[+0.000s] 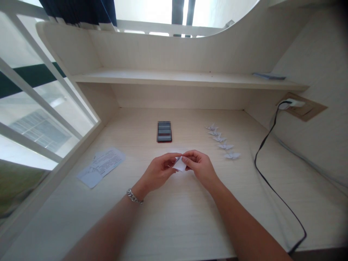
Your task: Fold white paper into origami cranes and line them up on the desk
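A small folded piece of white paper [179,165] is held just above the pale wooden desk [174,217], pinched from both sides. My left hand [160,170] grips its left edge with thumb and fingertips, and a metal bracelet sits on that wrist. My right hand [198,165] pinches the paper's right side with its fingers curled in. Both hands meet near the middle of the desk.
A phone [164,131] lies flat beyond the hands. Several small white folded paper figures [223,142] form a row at the right. A printed sheet [102,166] lies at the left. A black cable [268,181] runs from a wall socket [292,104] across the desk's right side. A shelf [185,78] spans the back.
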Available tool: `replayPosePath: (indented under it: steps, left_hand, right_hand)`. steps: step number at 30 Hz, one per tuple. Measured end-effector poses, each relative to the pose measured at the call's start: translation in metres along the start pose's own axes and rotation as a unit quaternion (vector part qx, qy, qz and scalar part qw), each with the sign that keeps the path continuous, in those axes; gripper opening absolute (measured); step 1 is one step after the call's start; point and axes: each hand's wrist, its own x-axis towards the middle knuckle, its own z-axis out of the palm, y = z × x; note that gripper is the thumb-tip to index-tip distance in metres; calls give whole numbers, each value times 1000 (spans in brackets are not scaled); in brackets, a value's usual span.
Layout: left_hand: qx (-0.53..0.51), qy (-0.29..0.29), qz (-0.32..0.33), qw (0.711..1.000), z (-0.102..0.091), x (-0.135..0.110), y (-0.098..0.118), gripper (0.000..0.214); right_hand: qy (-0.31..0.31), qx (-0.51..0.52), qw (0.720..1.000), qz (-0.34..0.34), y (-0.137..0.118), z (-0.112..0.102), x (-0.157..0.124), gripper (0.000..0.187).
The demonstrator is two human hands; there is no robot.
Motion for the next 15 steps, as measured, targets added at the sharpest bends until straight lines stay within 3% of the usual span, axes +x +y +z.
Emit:
replayPosePath:
  steps: [6,15]
  left_hand:
    - [-32,-3,9,999,-1,1,-1,25]
    - [20,65,19,998,5,0,-2,19]
  right_hand:
    - [-18,26,999,21,-2,0,-1,25]
    - [-48,79,995,39,0,0,-2,26]
